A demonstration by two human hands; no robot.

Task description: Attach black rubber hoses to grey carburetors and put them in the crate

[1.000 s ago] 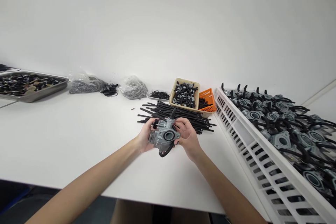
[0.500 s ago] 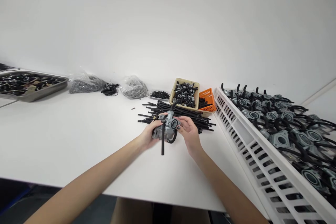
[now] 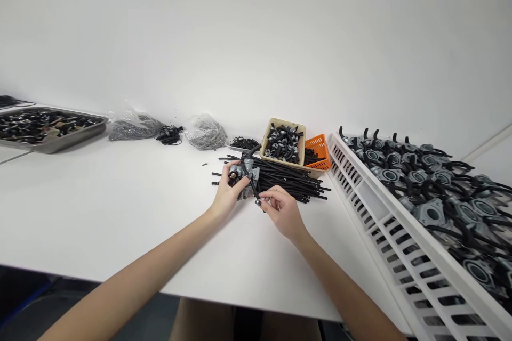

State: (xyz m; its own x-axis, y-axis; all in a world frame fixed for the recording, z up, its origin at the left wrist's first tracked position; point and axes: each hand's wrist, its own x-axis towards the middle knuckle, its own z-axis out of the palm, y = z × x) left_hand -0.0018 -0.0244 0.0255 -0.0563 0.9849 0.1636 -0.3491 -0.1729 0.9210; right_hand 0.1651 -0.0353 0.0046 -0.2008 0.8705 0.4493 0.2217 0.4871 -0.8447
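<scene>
A grey metal carburetor [image 3: 239,171] with black rubber tubing is held up over the white table. My left hand [image 3: 229,187] is closed round its body, the thumb lying across the front. A black hose [image 3: 253,185] slants down from the carburetor, and my right hand [image 3: 282,210] pinches its lower end between thumb and fingers. Another black tube rises from the carburetor's top. Just behind it lies a heap of straight black hoses [image 3: 292,177]. The carburetor's underside is partly hidden by my fingers.
A white slotted crate [image 3: 368,200] on the right holds rows of carburetors. Behind the hoses stand a cream bin [image 3: 262,152] of capped black parts and an orange basket [image 3: 326,155]. Plastic bags [image 3: 206,132] of small parts and a metal tray [image 3: 76,138] line the wall leftward.
The carburetor has been turned, so its round flange opening no longer faces me. My right hand has moved from beside the flange down to the hose's lower end.
</scene>
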